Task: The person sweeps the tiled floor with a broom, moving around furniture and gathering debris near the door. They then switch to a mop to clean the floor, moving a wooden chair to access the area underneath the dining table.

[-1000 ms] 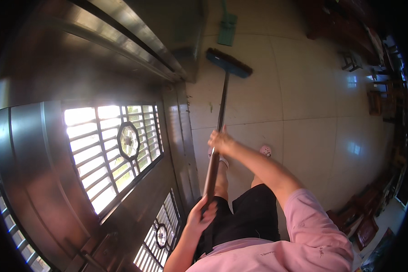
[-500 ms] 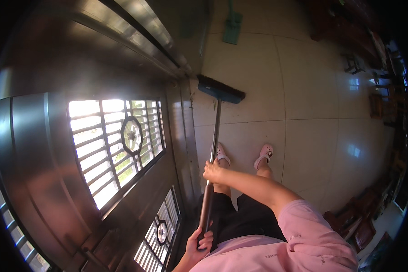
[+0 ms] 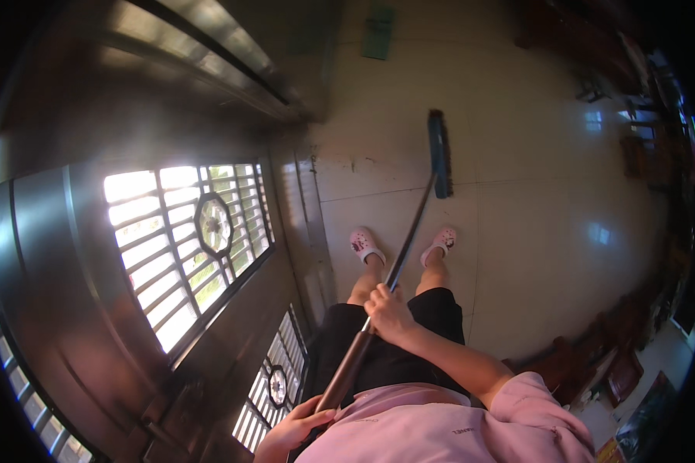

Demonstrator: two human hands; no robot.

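A long-handled broom (image 3: 415, 230) slants across the person's front, all of it to the right of the metal door (image 3: 50, 255). Its blue head (image 3: 439, 160) is out over the tiled floor (image 3: 548, 255), well apart from the door, with dark bristles showing along the side facing away from it. The brown grip sleeve (image 3: 347, 369) is the end nearest the door.

The left hand (image 3: 292, 426), on the door's side, has its fingers curled over the top of that sleeve. The right hand (image 3: 392, 315), farther from the door, has its fingers wrapped around the bare shaft just past the sleeve. Both sets of fingers are closed on the broom; the blue head lies well beyond them. This spacing probably lets the upper hand act as a pivot while the lower one steers the head.

The pink clogs (image 3: 367, 244) stand apart to the door's right, likely for balance, keeping the shaft clear between the feet. Dark specks (image 3: 353, 164) lie just beside the door's frame. A green dustpan (image 3: 378, 35) rests on the floor past the door's far end, perhaps left there to keep this stretch free.
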